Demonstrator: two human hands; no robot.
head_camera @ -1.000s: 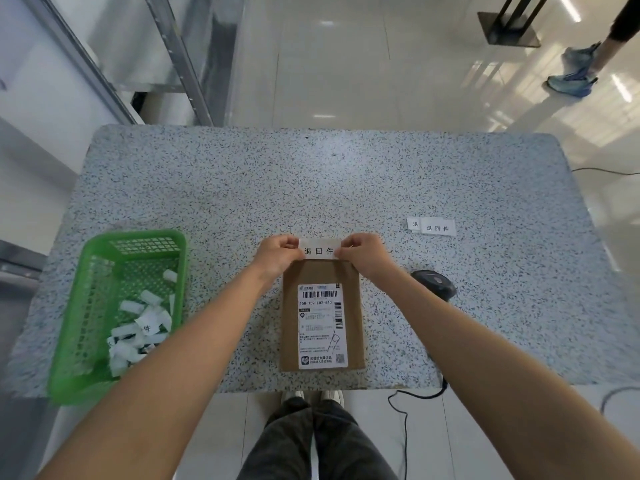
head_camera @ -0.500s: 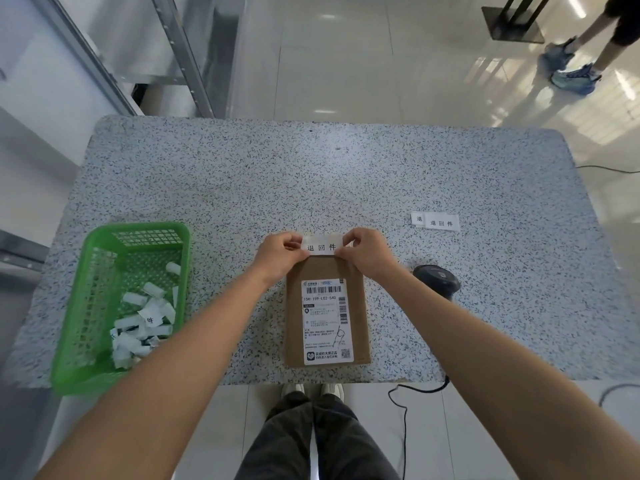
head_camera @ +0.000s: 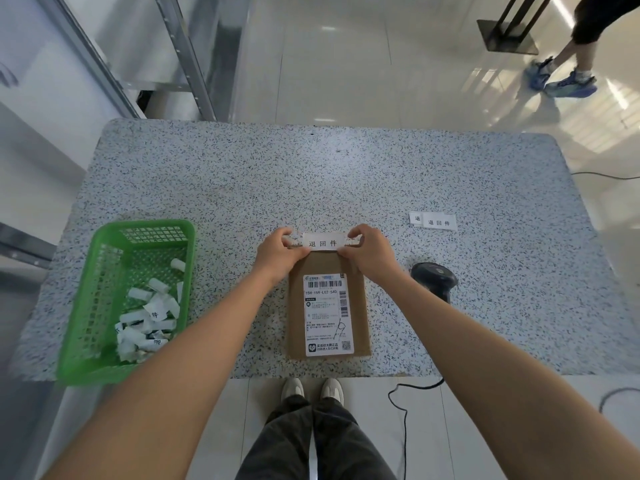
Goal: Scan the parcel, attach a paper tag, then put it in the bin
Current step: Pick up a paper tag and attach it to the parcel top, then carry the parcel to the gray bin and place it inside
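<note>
A flat brown parcel with a white shipping label lies near the front edge of the speckled table. A white paper tag with black characters is held across the parcel's far edge. My left hand pinches the tag's left end and my right hand pinches its right end. A green plastic bin stands at the front left and holds several crumpled white paper pieces. A black barcode scanner lies on the table just right of my right wrist.
Two more white tags lie on the table to the right. The scanner's cable hangs over the front edge. A metal rack frame stands behind the table at left. A person's legs are on the floor at far right.
Both hands stay on the tag at the parcel's far edge. The tag looks slightly more lifted and stretched between the fingers. The person in the background has walked further into view.
</note>
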